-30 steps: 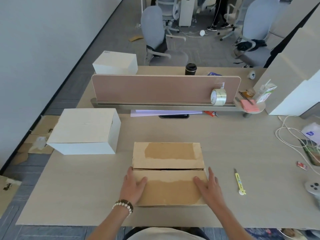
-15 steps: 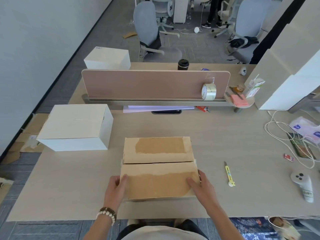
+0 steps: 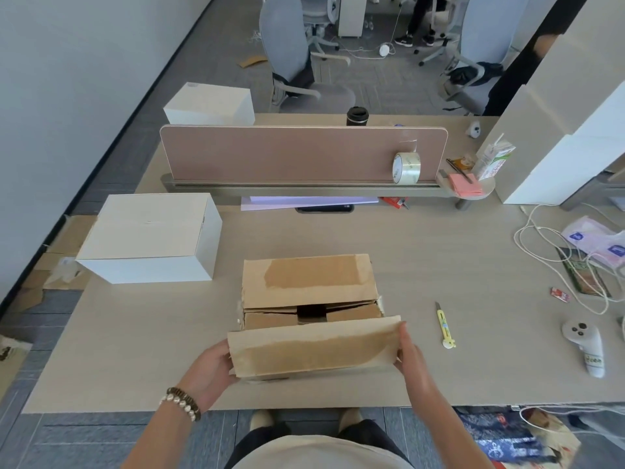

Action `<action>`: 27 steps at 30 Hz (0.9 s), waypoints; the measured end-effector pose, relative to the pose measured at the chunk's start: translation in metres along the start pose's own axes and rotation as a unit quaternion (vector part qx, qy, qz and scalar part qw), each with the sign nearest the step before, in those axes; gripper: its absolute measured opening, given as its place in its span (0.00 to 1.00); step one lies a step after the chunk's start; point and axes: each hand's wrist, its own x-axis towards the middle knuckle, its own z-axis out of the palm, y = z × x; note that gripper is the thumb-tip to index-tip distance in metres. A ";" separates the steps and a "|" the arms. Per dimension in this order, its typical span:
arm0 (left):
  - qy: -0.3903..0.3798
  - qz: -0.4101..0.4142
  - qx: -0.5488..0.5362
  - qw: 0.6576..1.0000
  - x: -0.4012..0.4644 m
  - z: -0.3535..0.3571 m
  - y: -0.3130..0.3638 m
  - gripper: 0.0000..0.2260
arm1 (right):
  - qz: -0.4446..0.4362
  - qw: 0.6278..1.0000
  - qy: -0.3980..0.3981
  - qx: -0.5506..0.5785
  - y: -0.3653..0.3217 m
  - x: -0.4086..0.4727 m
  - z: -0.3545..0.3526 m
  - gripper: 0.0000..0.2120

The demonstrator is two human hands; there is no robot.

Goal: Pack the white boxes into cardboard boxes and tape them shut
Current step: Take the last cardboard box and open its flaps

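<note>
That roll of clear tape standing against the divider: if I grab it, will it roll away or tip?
The tape roll stands on edge on the narrow ledge, so a nudge would probably roll it along or tip it off. It looks light and rigid, likely easy to pinch through its core. Its loose end seems stuck to the divider and may tug.

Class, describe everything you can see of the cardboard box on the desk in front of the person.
The cardboard box is brown corrugated card, worn, with torn patches where tape was stripped. It sits on the pale desk near its front edge. The far top flap lies flat; the near flap is lifted towards the person, the left hand and right hand gripping its ends. In the gap, two inner flaps and a dark opening show. Its contents cannot be seen.
</note>
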 end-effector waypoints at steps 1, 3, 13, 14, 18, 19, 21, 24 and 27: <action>-0.026 0.000 0.003 1.000 0.001 -0.003 -0.001 0.17 | 0.002 1.000 -0.007 0.027 -0.002 -0.001 -0.001 0.33; -0.077 0.003 0.042 0.996 0.003 -0.011 -0.002 0.24 | 0.016 0.998 -0.027 0.052 -0.002 0.000 -0.006 0.34; -0.127 0.001 0.345 0.930 0.004 -0.005 -0.003 0.47 | 0.022 0.973 -0.212 -0.087 -0.007 0.000 -0.032 0.39; -0.128 0.006 0.370 0.920 0.004 -0.004 -0.003 0.48 | 0.020 0.969 -0.221 -0.109 -0.006 0.002 -0.034 0.42; -0.108 0.046 0.503 0.856 0.006 0.000 -0.010 0.54 | -0.004 0.947 -0.235 -0.218 -0.007 0.008 -0.032 0.50; -0.096 0.052 0.519 0.848 0.007 0.003 -0.013 0.55 | -0.016 0.940 -0.230 -0.251 -0.007 0.009 -0.029 0.51; -0.065 0.055 0.539 0.838 0.009 0.011 -0.018 0.56 | -0.047 0.924 -0.202 -0.321 -0.006 0.013 -0.024 0.54; 0.006 0.055 0.569 0.820 0.013 0.022 -0.026 0.51 | -0.094 0.905 -0.152 -0.386 -0.004 0.014 -0.018 0.53; 0.059 0.088 0.599 0.794 0.011 0.025 -0.037 0.46 | -0.131 0.894 -0.110 -0.415 0.001 0.013 -0.013 0.50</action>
